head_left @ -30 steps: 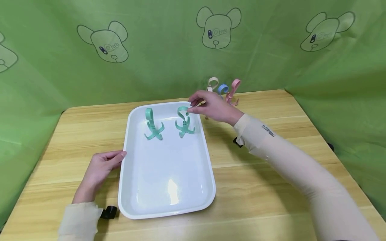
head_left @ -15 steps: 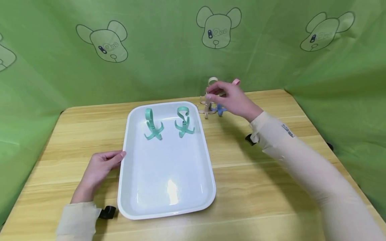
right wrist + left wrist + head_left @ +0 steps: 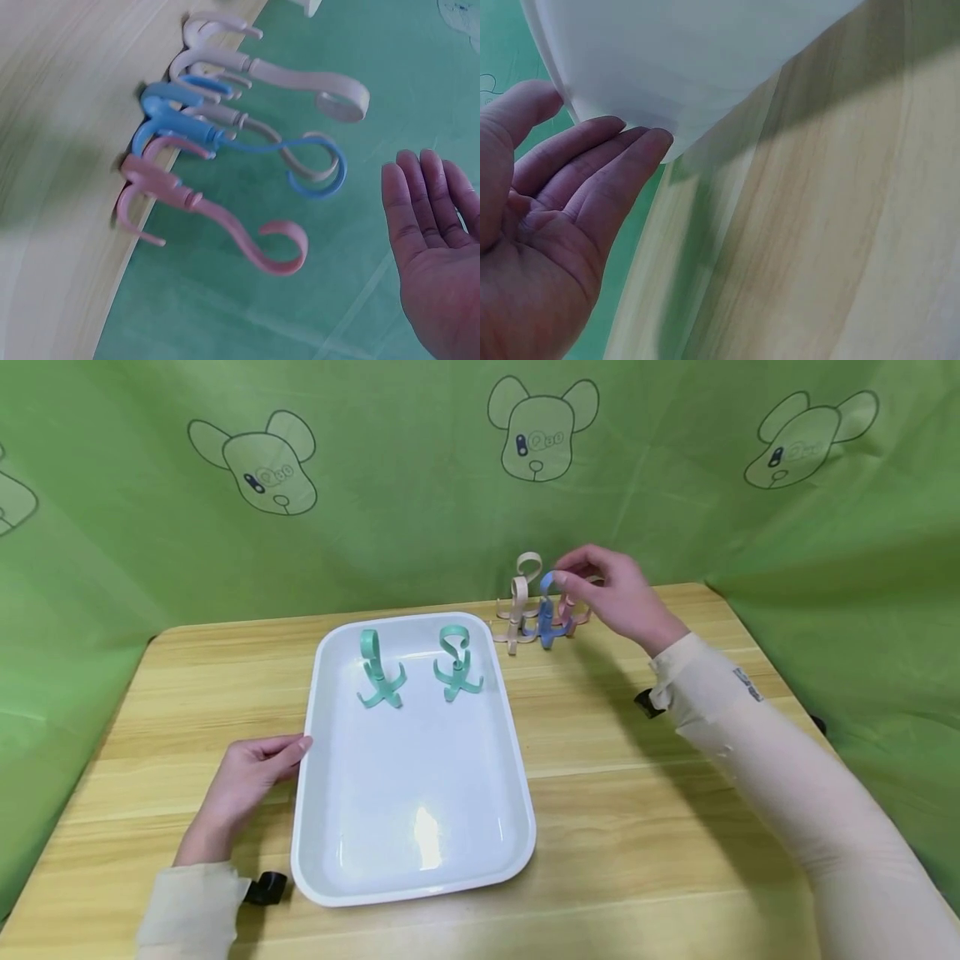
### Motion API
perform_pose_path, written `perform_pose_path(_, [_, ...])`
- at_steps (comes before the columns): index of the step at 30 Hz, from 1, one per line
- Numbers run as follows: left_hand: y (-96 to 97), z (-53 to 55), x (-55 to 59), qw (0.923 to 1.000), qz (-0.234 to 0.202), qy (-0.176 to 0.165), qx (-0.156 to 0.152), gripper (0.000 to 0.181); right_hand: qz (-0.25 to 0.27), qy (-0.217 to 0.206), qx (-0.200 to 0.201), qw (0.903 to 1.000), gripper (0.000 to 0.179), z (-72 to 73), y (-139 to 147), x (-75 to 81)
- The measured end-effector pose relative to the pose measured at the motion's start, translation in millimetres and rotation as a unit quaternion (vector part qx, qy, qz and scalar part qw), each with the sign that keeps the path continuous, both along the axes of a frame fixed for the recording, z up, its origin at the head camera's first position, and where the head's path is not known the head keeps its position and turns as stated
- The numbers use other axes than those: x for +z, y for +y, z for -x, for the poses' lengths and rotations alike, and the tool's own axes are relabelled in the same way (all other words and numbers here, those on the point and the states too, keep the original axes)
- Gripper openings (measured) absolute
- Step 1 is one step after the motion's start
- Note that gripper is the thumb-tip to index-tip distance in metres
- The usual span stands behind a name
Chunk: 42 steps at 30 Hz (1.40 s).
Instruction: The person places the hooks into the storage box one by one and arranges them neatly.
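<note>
My left hand (image 3: 243, 785) pinches the left rim of a white tray (image 3: 300, 827). In the left wrist view, the thumb is at the rim and the fingertips lie against the tray's outer wall (image 3: 697, 52). Two green claw hooks (image 3: 384, 690) stand upright inside the tray at its far end. My right hand (image 3: 618, 597) is over the back of the table, its thumb overlapping the top of a blue claw hook (image 3: 546, 614) in the head view. The right wrist view shows this hand (image 3: 442, 232) with fingers straight, apart from the pink claw hook (image 3: 161, 182) and the others.
Two pale claw hooks (image 3: 517, 602) stand close to the blue one, left of it, beyond the tray's far right corner. All rest on a wooden table (image 3: 615, 827), near its back edge. A green curtain (image 3: 412, 527) hangs behind.
My right hand has moved right and away from the green hook in the tray, passing over the pale hooks to the blue and pink ones. The left hand stays at the rim.
</note>
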<state>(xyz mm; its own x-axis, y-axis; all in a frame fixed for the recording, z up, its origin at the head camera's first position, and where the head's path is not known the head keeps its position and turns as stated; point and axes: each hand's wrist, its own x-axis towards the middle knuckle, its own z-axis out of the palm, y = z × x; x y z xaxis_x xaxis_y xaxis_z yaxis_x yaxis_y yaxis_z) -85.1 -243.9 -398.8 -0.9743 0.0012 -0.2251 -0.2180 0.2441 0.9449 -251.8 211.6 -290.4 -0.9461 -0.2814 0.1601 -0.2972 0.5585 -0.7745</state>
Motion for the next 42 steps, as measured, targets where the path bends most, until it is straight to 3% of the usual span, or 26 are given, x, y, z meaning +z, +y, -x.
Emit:
perform_pose_path(4, [0.0, 0.6, -0.6, 1.0, 0.003, 0.0, 0.001, 0.052, 0.002, 0.006, -0.023, 0.9997, 0.045, 4.0, 8, -1.8])
perform_pose_path(13, [-1.0, 0.8, -2.2, 0.9999, -0.003, 0.013, -0.001, 0.048, 0.079, 0.033, -0.07, 0.9939, 0.045, 14.4, 19, -8.7])
perform_pose_path(22, [-0.7, 1.8, -3.1, 0.9998, -0.009, 0.019, -0.006, 0.048, 0.081, 0.028, -0.131, 0.9877, 0.052, 28.5, 26, -16.8])
perform_pose_path(31, [-0.8, 1.3, -2.6, 0.9999, -0.003, 0.015, -0.004, 0.049, 0.039, 0.001, -0.138, 0.9896, 0.062, 48.7, 31, -31.4])
perform_pose_path(42, [-0.6, 0.0, -3.4, 0.9998, -0.013, 0.016, -0.006, 0.048, 0.034, -0.043, -0.134, 0.9894, 0.065, 64.2, 34, -47.9])
